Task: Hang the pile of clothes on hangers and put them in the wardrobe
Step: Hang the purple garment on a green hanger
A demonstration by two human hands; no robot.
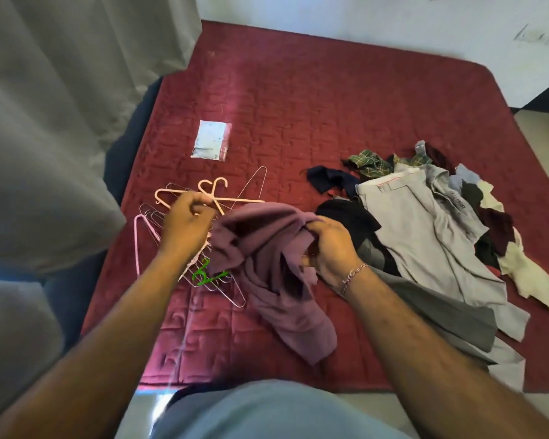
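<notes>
The right hand (328, 248) grips the bunched mauve garment (267, 264) above the bed (298, 99). At nine o'clock of it, the left hand (186, 226) has its fingers curled on a pink hanger (214, 201) in the tangled hanger heap (203, 274); neighbours may snag and lift along. The clothes pile (425, 223) lies at three o'clock. No container or wardrobe shows.

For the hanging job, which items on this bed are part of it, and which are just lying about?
Part of the job:
- purple garment, held by the right hand
- hanger heap, left hand gripping a hanger there
- pile of clothes

Just lying about:
- white packet
- grey curtain
- red bedcover, only the work surface
</notes>
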